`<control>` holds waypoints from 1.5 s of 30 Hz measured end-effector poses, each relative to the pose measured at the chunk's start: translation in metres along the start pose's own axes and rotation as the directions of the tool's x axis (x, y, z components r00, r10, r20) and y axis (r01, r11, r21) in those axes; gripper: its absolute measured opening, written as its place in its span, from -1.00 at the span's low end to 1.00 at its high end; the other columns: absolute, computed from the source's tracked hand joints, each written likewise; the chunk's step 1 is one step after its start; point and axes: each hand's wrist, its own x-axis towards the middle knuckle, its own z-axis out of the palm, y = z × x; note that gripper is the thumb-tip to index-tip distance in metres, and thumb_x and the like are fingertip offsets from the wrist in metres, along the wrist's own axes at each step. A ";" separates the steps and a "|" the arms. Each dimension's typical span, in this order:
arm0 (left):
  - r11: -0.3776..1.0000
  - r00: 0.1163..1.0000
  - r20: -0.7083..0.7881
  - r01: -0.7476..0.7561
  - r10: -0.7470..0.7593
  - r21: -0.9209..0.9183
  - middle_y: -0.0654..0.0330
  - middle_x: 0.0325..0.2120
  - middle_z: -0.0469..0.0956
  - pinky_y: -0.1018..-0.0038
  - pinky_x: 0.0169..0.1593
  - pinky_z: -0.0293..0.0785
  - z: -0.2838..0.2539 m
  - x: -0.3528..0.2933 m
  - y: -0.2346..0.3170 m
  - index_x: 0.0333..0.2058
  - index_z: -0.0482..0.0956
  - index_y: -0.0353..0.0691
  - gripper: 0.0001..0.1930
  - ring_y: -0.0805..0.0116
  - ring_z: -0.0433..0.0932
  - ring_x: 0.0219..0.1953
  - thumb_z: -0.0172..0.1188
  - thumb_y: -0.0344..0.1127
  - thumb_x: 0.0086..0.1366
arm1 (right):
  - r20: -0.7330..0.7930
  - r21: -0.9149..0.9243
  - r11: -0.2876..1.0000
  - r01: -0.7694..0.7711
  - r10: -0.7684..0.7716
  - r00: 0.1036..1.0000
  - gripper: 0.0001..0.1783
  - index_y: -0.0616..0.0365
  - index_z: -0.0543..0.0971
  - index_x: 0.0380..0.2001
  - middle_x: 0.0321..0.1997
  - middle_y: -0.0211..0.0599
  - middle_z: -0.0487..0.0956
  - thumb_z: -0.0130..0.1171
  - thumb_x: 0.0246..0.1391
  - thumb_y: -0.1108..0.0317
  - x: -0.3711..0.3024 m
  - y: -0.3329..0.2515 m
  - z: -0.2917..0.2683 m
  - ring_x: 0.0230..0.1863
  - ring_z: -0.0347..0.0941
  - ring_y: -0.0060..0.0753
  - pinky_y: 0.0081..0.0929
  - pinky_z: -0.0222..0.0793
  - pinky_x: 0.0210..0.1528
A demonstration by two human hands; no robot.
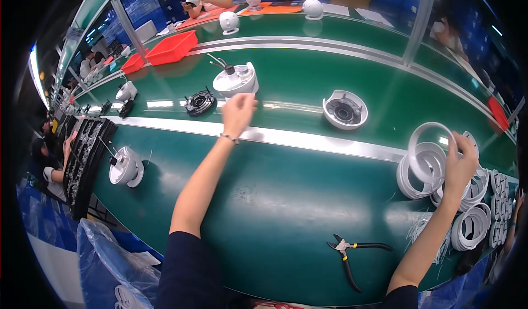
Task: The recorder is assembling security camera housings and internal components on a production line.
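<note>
My left hand (238, 115) reaches over the conveyor, its fingers closed at the lower near edge of a white rounded housing (224, 83) with wires sticking up from its open top. The hand hides the housing's base. In my right hand (462, 163) a white plastic ring (413, 154) is held up by its right side, above a stack of similar white rings (405, 183). A black round part (199, 103) lies left of the housing. Farther right on the conveyor sits a white bowl-shaped cover (345, 123) with a dark inside.
Cutting pliers (345, 247) with black and yellow handles lie on the green bench near me. White cable ties (426, 234) lie beside more rings (471, 228). Another wired housing (126, 167) stands at left, by black trays (82, 155). A metal rail (308, 140) borders the conveyor. Co-workers sit beyond.
</note>
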 end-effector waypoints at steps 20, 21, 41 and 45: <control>0.702 0.745 0.033 0.642 -0.667 -0.308 -0.02 -0.35 0.40 0.28 -0.39 0.54 -0.144 0.053 -0.063 -0.21 0.30 -0.32 -0.65 0.13 0.50 -0.42 0.06 -0.48 -0.04 | 0.221 0.475 0.612 0.632 -0.778 0.588 -0.77 0.14 0.52 -0.44 -0.15 -0.28 0.43 0.08 -0.32 0.52 -0.107 -0.184 0.040 -0.04 0.30 -0.20 -0.06 0.14 0.03; 0.673 0.746 0.119 0.648 -0.655 -0.357 -0.01 -0.38 0.40 0.28 -0.39 0.54 -0.149 0.047 -0.066 -0.28 0.30 -0.34 -0.73 0.15 0.50 -0.41 0.05 -0.48 -0.02 | 0.251 0.472 0.611 0.635 -0.784 0.568 -0.76 0.13 0.52 -0.44 -0.12 -0.26 0.41 0.09 -0.33 0.51 -0.110 -0.186 0.042 -0.02 0.28 -0.20 -0.08 0.13 0.04; 0.742 0.989 0.140 -0.122 0.037 0.659 -0.21 -0.26 0.42 0.30 -0.12 0.36 -0.106 0.022 0.024 -0.14 0.34 -0.46 -0.21 0.00 0.43 -0.16 0.06 0.27 -0.04 | 0.564 0.738 0.590 0.327 -0.806 0.180 -0.78 0.17 0.53 -0.55 -0.40 -0.32 0.44 0.26 -0.34 0.31 -0.148 -0.226 0.024 -0.35 0.32 -0.27 -0.38 0.21 -0.32; 0.739 0.733 0.379 0.654 -0.566 -0.161 -0.16 -0.27 0.41 0.25 -0.34 0.51 -0.059 0.073 -0.018 -0.06 0.19 -0.42 -0.45 -0.04 0.50 -0.32 -0.05 -0.03 0.16 | 0.525 0.762 0.562 0.322 -0.827 0.203 -0.84 0.17 0.53 -0.56 -0.44 -0.32 0.44 0.22 -0.31 0.36 -0.152 -0.231 0.024 -0.36 0.33 -0.27 -0.38 0.21 -0.33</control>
